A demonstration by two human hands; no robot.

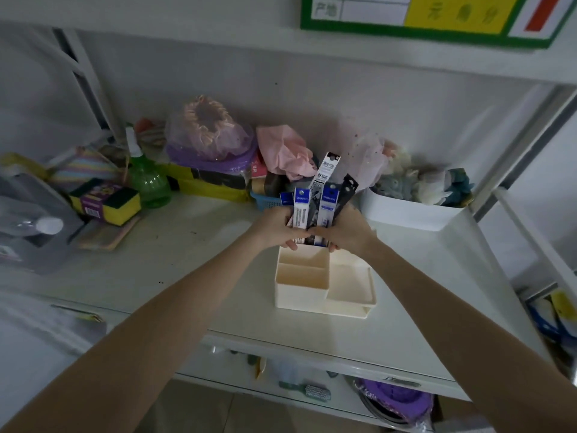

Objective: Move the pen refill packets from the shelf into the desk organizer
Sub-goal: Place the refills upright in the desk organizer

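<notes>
Two long bare arms show, with no sleeves on them. The left hand [276, 228] and right hand [346, 231] wear no gloves, rings or watches.

One head-worn wide-angle view looks forward and down, close over the white shelf [187, 260], toward the wall behind

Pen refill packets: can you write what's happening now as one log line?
pen refill packets: bunched upright | left hand, right hand: gripping bunch | desk organizer: below bunch | packets' lower ends: hidden
</notes>
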